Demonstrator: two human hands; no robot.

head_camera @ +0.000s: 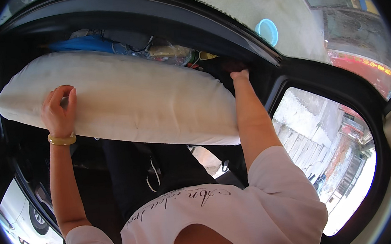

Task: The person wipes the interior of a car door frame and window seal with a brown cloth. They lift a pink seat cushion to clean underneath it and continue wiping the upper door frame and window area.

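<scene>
My left hand [59, 110], with a tan bangle [62, 139] at the wrist, rests on a seat back [138, 99] in a creased off-white cloth cover. Its fingers are bent, with a gap between thumb and forefinger and nothing seen in it. Past the right end of the seat back, my right hand [240, 73] reaches down into the dark cargo space. Shadow hides most of its fingers, so what it touches cannot be seen. Behind the seat lie a blue folded umbrella [82, 44], a clear plastic bag [176, 53] with things inside, and a small yellow item [207, 55].
The rear window [207, 7] curves above the cargo space, its dark frame close to my right hand. A side window [326, 160] is at my right. Outside, a light-blue bucket [267, 32] stands on concrete. A white car [24, 218] shows through the left side.
</scene>
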